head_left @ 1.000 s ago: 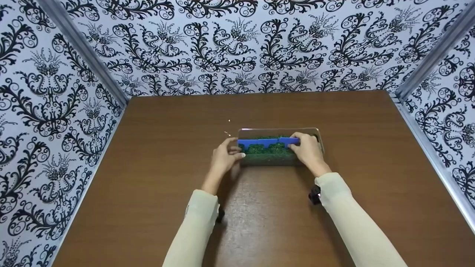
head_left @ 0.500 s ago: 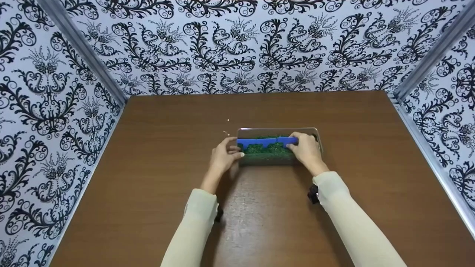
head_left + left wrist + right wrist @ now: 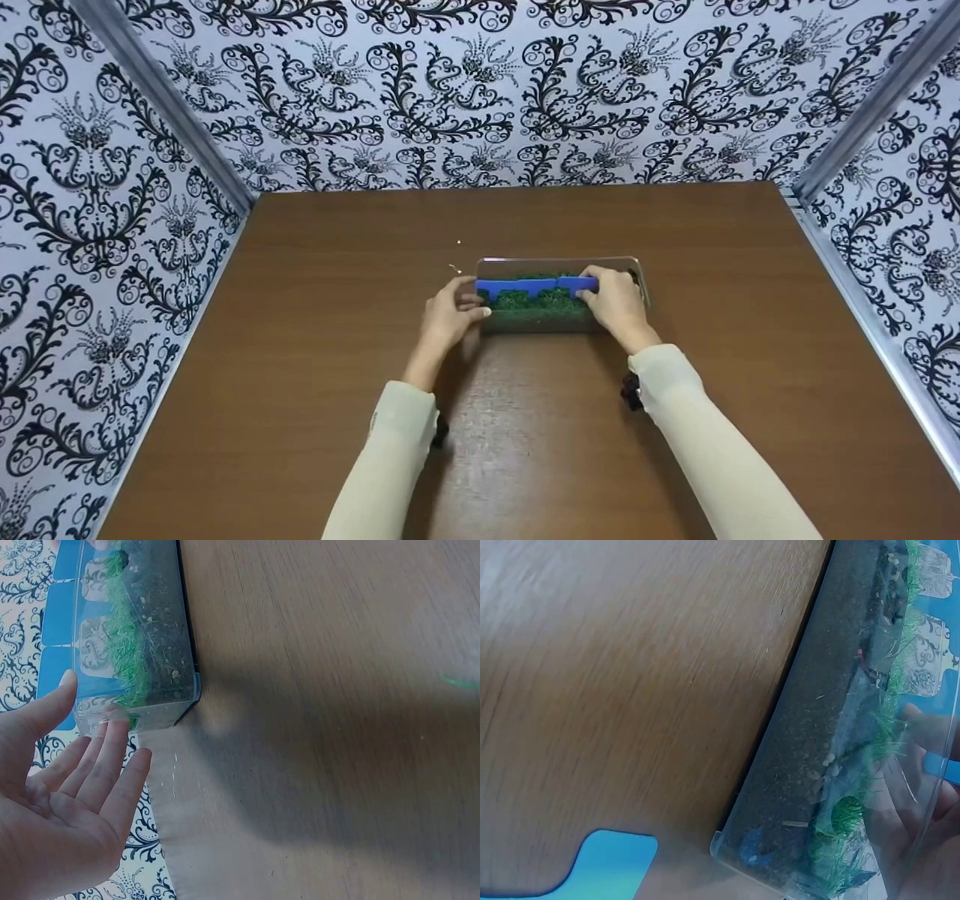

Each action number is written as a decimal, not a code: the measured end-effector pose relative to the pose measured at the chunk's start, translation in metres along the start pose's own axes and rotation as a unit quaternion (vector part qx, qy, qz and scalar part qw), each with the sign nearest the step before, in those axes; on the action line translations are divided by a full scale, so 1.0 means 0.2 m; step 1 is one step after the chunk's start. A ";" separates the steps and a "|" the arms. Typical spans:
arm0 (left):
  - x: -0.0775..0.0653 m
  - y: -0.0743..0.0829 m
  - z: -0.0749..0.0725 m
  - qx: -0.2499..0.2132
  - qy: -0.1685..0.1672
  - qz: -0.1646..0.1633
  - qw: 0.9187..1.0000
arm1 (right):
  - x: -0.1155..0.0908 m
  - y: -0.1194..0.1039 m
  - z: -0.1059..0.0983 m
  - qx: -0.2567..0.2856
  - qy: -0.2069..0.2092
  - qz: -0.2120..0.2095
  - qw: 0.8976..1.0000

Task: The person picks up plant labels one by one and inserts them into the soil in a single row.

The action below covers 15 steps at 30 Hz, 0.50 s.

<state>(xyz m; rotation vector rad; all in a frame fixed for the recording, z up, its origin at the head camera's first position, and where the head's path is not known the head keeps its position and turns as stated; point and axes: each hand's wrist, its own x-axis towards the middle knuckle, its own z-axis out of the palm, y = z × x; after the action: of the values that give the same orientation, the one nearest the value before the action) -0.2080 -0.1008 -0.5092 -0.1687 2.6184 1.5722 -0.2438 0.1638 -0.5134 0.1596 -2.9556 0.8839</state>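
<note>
A long clear plastic box [image 3: 551, 322] holds dark soil, pebbles and green artificial grass [image 3: 555, 298], on a brown table. Inside stands a blue notched strip [image 3: 517, 286], made of pieces joined end to end, running lengthwise with its upper edge near the rim. My right hand [image 3: 619, 300] reaches over the box and pinches the strip's right end between thumb and fingers; in the right wrist view these fingers [image 3: 911, 765] show through the clear wall. At the left end, my left hand [image 3: 71, 787] touches the box with extended fingers, its thumb by the front corner.
Small pale bits [image 3: 456, 268] lie on the table [image 3: 360, 322] just beyond the box's left end. Patterned walls [image 3: 480, 90] close off the back and both sides. A rounded blue shape [image 3: 615, 862] appears at the right wrist view's lower left.
The head view has drifted very slightly. Both hands keep their places at the box, and the right hand still holds the blue strip.
</note>
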 end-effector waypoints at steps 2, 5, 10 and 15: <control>0.00 0.00 0.00 0.000 0.000 0.000 1.000 | 0.00 0.00 0.00 0.000 -0.001 -0.002 1.000; 0.00 0.00 -0.01 0.004 0.001 -0.001 1.000 | 0.01 0.00 0.00 0.002 -0.003 -0.005 1.000; 0.00 0.01 0.00 0.009 0.001 -0.005 1.000 | 0.01 0.00 -0.02 0.012 -0.013 -0.003 1.000; 0.00 0.00 0.00 0.004 0.001 -0.008 1.000 | 0.01 0.00 -0.03 0.025 -0.025 -0.002 0.999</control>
<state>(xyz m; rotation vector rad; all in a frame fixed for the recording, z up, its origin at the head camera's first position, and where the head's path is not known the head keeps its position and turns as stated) -0.2080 -0.1006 -0.5088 -0.1903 2.6173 1.5586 -0.2450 0.1674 -0.5088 0.1914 -2.9783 0.9690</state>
